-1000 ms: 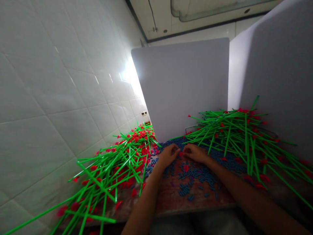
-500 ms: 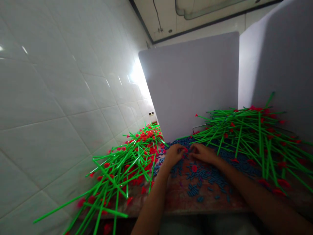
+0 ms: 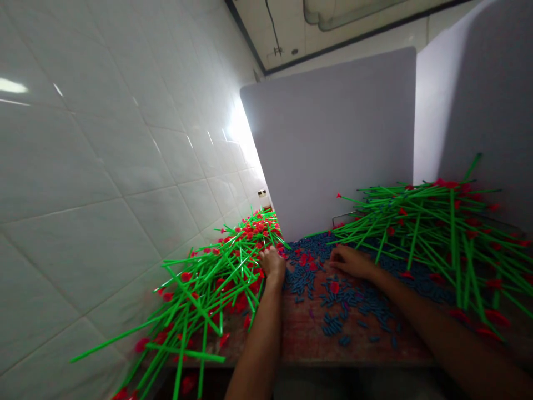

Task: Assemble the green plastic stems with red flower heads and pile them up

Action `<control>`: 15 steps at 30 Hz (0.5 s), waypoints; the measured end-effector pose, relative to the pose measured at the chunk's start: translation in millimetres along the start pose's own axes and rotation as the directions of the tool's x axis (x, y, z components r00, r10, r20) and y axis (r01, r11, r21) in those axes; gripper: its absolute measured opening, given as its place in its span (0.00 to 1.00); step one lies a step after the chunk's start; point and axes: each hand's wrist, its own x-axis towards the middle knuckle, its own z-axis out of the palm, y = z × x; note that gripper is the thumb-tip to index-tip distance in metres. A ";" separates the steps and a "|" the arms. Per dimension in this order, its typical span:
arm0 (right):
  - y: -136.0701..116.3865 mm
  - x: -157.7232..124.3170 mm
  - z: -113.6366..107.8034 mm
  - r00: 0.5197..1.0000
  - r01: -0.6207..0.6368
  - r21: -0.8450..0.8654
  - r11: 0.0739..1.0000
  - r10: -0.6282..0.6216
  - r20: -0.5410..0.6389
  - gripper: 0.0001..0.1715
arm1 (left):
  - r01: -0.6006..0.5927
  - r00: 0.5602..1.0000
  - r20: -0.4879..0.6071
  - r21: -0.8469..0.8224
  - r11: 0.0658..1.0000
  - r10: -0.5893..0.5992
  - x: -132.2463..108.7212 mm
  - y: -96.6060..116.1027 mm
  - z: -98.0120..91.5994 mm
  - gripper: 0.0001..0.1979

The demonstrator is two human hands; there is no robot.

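My left hand point(image 3: 272, 263) is at the right edge of a heap of green sticks point(image 3: 208, 291) with red cup-shaped ends. Its fingers are bent down against the heap, and whatever they grip is hidden. Over the small blue pegs point(image 3: 300, 280) to the right is my right hand point(image 3: 351, 262), thumb and fingers curled together. I cannot make out what sits between them. A few loose red pieces point(image 3: 307, 260) lie on the pegs between the two hands. One more red piece point(image 3: 334, 287) rests closer to me.
A second heap of green sticks with red ends point(image 3: 433, 222) covers the right side of the worn table point(image 3: 300, 339). Behind it stand pale grey panels point(image 3: 333, 144). A white tiled wall point(image 3: 104, 166) borders the left. A bent metal wire point(image 3: 343, 215) shows by the right heap.
My left hand has moved left, away from my right hand, to the left heap. Red pieces now show where it was. My right hand has stayed almost in place.
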 end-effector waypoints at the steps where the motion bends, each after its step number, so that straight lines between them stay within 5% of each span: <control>1: -0.3 0.1 -0.1 1.000 0.006 -0.006 1.000 -0.006 -0.001 0.09 | -0.001 1.000 0.006 -0.016 1.000 0.001 1.8 -0.7 0.7 0.16; 15: -0.4 1.2 0.0 0.999 0.018 -0.052 0.998 -0.016 0.028 0.11 | -0.172 0.980 0.074 -0.136 0.976 0.183 12.1 -8.8 4.8 0.15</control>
